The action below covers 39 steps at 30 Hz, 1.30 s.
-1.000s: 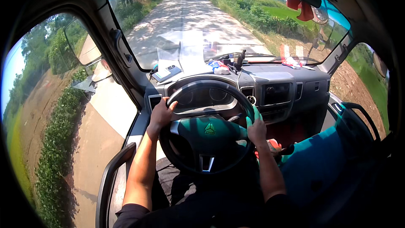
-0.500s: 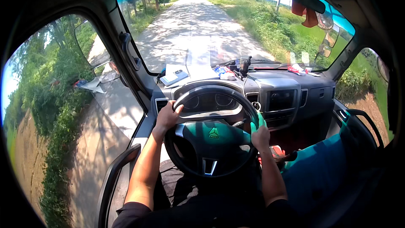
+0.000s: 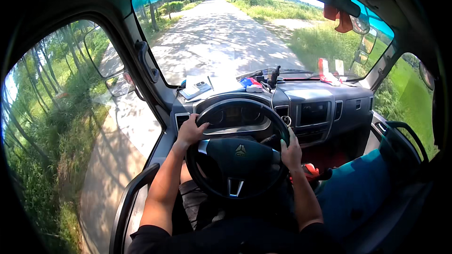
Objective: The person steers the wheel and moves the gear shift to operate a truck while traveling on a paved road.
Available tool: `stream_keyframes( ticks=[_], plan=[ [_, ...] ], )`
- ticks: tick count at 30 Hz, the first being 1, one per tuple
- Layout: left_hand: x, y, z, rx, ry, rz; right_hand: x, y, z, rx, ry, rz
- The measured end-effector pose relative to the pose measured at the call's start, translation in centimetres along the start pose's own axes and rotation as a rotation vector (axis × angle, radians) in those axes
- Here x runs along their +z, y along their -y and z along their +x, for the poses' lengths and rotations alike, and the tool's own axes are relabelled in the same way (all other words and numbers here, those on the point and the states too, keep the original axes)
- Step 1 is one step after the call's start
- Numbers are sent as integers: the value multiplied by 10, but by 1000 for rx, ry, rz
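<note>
Centrally, the black steering wheel [image 3: 238, 153] is sitting before the instrument cluster [image 3: 234, 116]. The left hand [image 3: 190, 131] is gripping its rim at about ten o'clock, fingers curled over the top; the right hand [image 3: 292, 151] is clasping the rim at about three o'clock. Papers and a small device [image 3: 203, 87] are lying on the dashboard [image 3: 325, 95] at twelve o'clock. Beyond the windscreen, a tree-lined road [image 3: 221, 37] is stretching ahead.

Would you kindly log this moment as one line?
left hand: grips steering wheel | right hand: grips wheel | road: ahead
</note>
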<state>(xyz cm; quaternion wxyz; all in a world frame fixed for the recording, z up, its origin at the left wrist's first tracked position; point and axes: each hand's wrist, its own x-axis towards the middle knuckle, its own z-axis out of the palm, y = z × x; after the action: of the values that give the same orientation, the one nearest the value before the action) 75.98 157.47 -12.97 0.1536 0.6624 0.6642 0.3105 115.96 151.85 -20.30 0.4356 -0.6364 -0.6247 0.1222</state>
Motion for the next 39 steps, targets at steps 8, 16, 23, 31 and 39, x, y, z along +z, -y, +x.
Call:
stream_keyframes(
  ticks=[8, 16, 23, 31, 39],
  plan=[
    [17, 3, 4, 28, -38, 79, 11, -18, -4, 28, 2, 20],
    [28, -1, 14, 139, -59, 193, 17, -34, -17, -6, -62, 168],
    [24, -9, 13, 124, -33, 247, 20, -40, -26, -51, -114, 151],
    [19, -2, 7, 106, -29, 148, 7, -22, -25, 42, -36, 195],
    [22, 0, 8, 72, -29, 167, 20, -46, -14, -99, -77, 45]
  ],
)
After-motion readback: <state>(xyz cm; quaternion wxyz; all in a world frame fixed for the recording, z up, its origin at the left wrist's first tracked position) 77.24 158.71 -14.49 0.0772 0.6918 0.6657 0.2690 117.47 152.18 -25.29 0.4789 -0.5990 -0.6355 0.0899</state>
